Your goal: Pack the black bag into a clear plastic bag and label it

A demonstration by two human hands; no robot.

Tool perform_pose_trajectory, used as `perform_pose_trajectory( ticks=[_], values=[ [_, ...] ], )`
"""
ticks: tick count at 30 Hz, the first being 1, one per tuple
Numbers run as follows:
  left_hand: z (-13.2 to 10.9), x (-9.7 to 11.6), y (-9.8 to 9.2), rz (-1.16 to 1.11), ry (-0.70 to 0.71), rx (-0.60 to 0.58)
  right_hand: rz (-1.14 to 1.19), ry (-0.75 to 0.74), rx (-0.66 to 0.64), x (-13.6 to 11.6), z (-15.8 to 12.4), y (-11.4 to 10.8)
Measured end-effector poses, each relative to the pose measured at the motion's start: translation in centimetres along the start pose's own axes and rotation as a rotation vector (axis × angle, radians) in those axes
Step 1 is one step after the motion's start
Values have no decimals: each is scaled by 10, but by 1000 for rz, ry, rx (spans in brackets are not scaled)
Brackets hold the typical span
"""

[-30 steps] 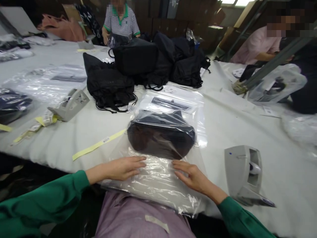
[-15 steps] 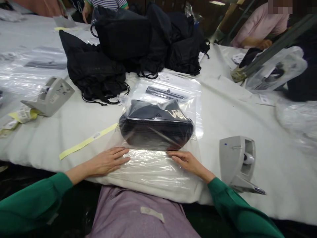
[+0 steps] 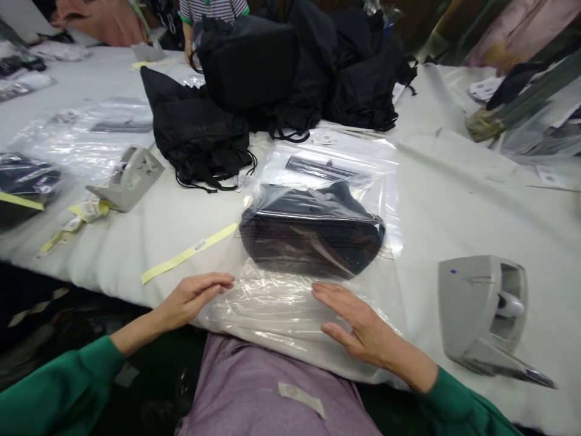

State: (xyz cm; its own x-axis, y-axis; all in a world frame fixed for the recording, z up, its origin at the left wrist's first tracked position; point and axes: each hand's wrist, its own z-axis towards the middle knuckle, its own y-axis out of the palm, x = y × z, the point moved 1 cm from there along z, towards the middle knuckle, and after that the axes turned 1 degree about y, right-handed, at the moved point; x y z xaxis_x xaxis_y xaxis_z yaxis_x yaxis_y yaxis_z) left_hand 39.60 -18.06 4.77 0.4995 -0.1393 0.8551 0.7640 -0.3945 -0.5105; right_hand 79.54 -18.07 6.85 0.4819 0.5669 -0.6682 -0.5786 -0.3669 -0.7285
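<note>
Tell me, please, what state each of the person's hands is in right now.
Left hand: open, grasping nothing, by the left edge of the clear plastic bag.
Right hand: open, grasping nothing, over the bag's flat near part.

Glare and folds in the clear bag (image 3: 272, 303) partly veil the dark pouch (image 3: 313, 239), whose small front mark is illegible. On the pouch's near side, contact between the film and the left hand (image 3: 195, 297) or right hand (image 3: 358, 321) is unclear. Beyond the pouch, overlapping black bags (image 3: 249, 66) hide their own number; farther back, a person in stripes (image 3: 213, 9) is cropped at the chest. Beyond it to the right, a pink sleeve (image 3: 521, 30) blurs. Left of it, the yellow strip's label (image 3: 200, 244) is unreadable, and a wrapped bundle (image 3: 27, 178) leaves the frame.
</note>
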Motion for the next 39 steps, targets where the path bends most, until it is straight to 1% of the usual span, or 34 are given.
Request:
perform_pose_trajectory(
  ticks=[2,4,5,7,9,11,15,17,19,21,23,24,26,28,29,31,33,35,37,39],
  values=[
    [25,17,1,-111,-16,-23,23,-127,-32,-17,32,8],
    [48,29,2,-169,-8,-46,17,-253,-76,-25,64,19],
    [59,33,4,-170,15,-68,2,-312,-102,-26,80,26],
    [76,37,9,-112,105,-116,-44,-404,-165,-21,103,40],
    [88,33,16,7,236,-148,-105,-446,-226,-10,117,56],
    [97,22,21,144,379,-220,-161,-445,-275,3,118,70],
    [109,-6,26,413,611,-490,-236,-372,-343,20,100,94],
    [113,-15,27,491,727,-584,-252,-346,-356,20,92,100],
    [115,-19,29,515,807,-630,-253,-346,-360,18,87,99],
    [110,-19,32,540,809,-618,-228,-377,-377,16,82,91],
    [98,-18,35,601,748,-563,-181,-395,-381,17,76,78],
    [90,-18,37,638,705,-533,-157,-380,-356,19,72,71],
    [72,-18,39,687,630,-497,-136,-284,-263,27,64,60],
    [56,-19,40,698,607,-510,-129,-192,-206,37,57,54],
    [51,-18,41,699,605,-522,-121,-166,-212,41,55,53],
    [43,-16,41,711,601,-542,-84,-141,-265,43,52,52],
    [35,-10,42,740,595,-535,-62,-102,-271,35,47,45],
    [23,-4,44,782,579,-483,-94,-58,-227,19,33,33],
    [7,0,47,832,550,-395,-183,-49,-206,-1,9,23],
    [-8,2,54,868,543,-317,-306,-53,-217,-14,-20,21]
  ],
)
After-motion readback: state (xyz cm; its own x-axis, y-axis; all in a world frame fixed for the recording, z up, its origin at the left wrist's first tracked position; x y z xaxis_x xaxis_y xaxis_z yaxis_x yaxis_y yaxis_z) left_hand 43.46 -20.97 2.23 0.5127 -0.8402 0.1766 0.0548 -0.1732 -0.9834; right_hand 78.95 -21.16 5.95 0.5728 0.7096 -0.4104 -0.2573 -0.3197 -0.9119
